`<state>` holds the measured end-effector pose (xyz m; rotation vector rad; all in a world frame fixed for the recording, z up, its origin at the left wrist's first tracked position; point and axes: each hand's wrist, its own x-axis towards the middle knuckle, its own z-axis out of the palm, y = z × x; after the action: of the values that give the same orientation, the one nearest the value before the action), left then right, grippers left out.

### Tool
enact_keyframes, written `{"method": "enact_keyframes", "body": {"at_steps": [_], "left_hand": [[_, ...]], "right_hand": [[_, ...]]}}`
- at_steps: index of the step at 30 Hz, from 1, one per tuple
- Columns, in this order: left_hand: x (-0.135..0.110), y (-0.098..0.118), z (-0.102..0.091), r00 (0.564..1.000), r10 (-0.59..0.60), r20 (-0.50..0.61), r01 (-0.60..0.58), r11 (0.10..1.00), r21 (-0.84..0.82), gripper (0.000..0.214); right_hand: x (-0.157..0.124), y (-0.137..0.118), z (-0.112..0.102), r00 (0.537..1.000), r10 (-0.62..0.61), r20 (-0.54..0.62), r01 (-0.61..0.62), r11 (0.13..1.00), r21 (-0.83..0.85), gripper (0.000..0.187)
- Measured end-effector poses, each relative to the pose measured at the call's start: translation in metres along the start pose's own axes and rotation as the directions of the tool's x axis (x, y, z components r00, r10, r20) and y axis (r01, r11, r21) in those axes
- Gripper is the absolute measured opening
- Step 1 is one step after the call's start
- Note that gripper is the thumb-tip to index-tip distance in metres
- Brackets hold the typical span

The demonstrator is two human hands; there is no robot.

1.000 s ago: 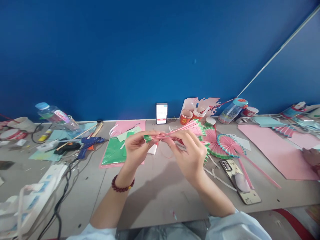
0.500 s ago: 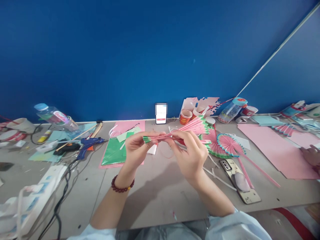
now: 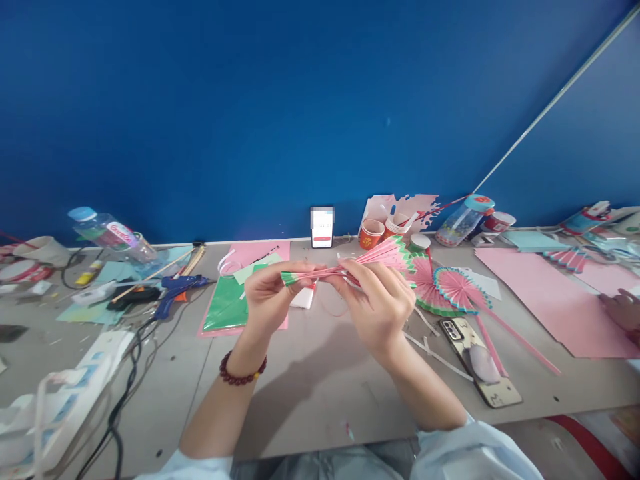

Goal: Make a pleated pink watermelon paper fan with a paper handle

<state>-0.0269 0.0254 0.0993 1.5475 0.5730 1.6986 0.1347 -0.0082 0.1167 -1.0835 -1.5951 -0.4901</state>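
Observation:
A pleated pink paper fan (image 3: 383,255) with a green edge stretches between both hands above the table. My left hand (image 3: 270,293) pinches its folded, narrow left part, where a green tip shows beside the fingers. My right hand (image 3: 377,300) closes on the fan near its middle; the pleats spread out behind that hand to the upper right. Part of the paper is hidden behind the right fingers. Beyond the right hand lie a pleated watermelon-like paper fan (image 3: 430,290) and a round pink-and-blue pleated paper fan (image 3: 461,291) with pink strips.
Left of me are a blue glue gun (image 3: 175,290), a power strip (image 3: 85,393), a bottle (image 3: 113,230) and a green packet (image 3: 225,307). A phone (image 3: 321,228) stands against the wall. Another phone (image 3: 495,390) lies right, near pink sheets (image 3: 545,300) and another person's hand (image 3: 623,310).
Both hands have shifted slightly left with the fan still held between them. The fan's spread right end sits a little lower. Things on the table have not moved.

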Motion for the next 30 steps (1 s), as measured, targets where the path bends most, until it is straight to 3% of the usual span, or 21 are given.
{"method": "enact_keyframes", "body": {"at_steps": [11, 16, 19, 30], "left_hand": [[0.0015, -0.0025, -0.0032, 0.996, 0.057, -0.071, -0.049, 0.993, 0.106, 0.012], [0.003, -0.001, 0.0014, 0.994, 0.003, 0.112, -0.009, 0.999, 0.051, 0.036], [0.0018, -0.0026, 0.0051, 0.986, -0.055, 0.16, 0.038, 0.993, 0.108, 0.027], [0.0006, -0.005, 0.0042, 1.0, 0.016, -0.015, -0.014, 0.99, 0.14, 0.012]], "right_hand": [[0.0006, -0.0053, 0.003, 0.993, 0.05, 0.103, -0.055, 0.997, 0.047, 0.009], [0.0013, -0.0067, 0.0024, 0.993, 0.065, 0.103, -0.073, 0.994, 0.078, 0.015], [0.002, -0.0075, 0.0022, 0.994, 0.035, 0.1, -0.044, 0.995, 0.089, 0.015], [0.0008, -0.0082, 0.0006, 0.98, 0.116, 0.164, -0.146, 0.973, 0.181, 0.007]]}}
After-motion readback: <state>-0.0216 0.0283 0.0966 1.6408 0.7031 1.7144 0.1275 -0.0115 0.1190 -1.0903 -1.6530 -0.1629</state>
